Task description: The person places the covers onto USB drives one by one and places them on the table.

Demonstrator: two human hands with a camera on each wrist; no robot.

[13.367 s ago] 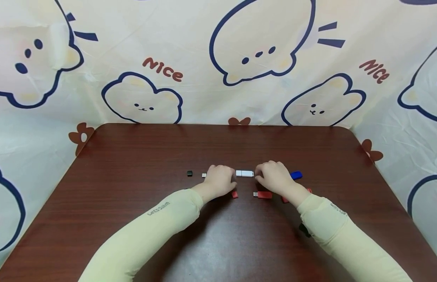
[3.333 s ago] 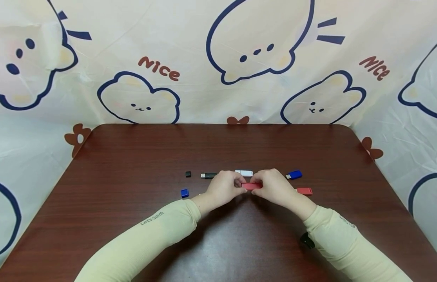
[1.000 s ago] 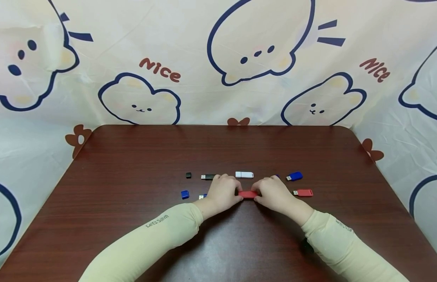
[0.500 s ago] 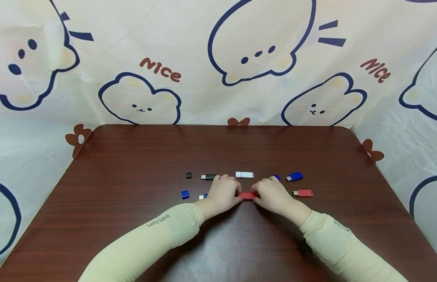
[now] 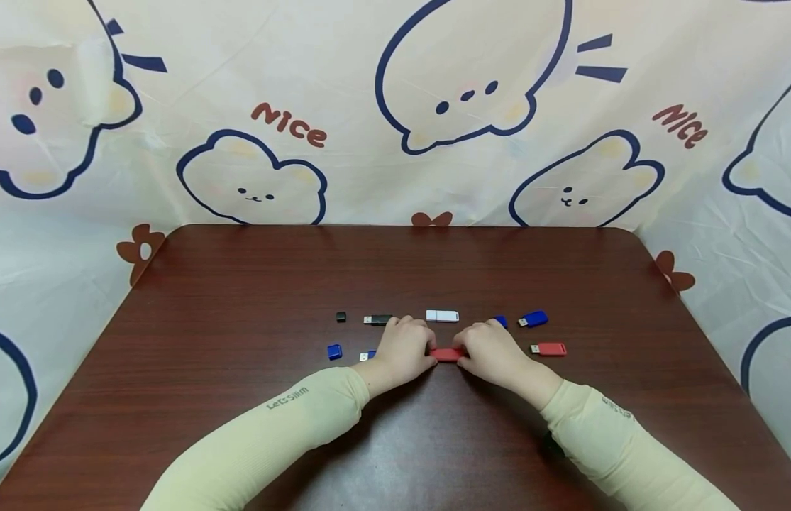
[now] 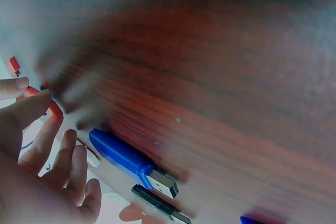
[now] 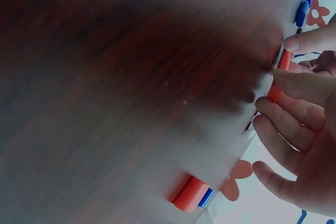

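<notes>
A red USB stick (image 5: 446,354) lies lengthwise between my hands near the table's middle, with no metal plug showing. The fingers and thumb of my left hand (image 5: 404,351) pinch its left end. My right hand (image 5: 497,355) pinches the right end. Both wrist views show the red stick (image 6: 55,109) held between thumbs and fingers, partly covered by them. Close to my left hand lie a blue USB stick (image 6: 121,153) and a black USB stick (image 6: 155,202), both with bare plugs. A short red piece (image 7: 190,195) lies near my right hand.
A closed-looking white USB stick (image 5: 443,316) lies beyond my hands. Left are a black cap (image 5: 340,317) and a blue cap (image 5: 334,352). On the right lie a blue USB stick (image 5: 533,319), a blue piece (image 5: 501,322) and a red USB stick (image 5: 548,349) with its plug bare.
Earlier, a bare-plugged red stick and a red piece lay apart on the table. Both hands then took hold of a red stick and brought it nearer me. Over the last half second, almost nothing moved.
</notes>
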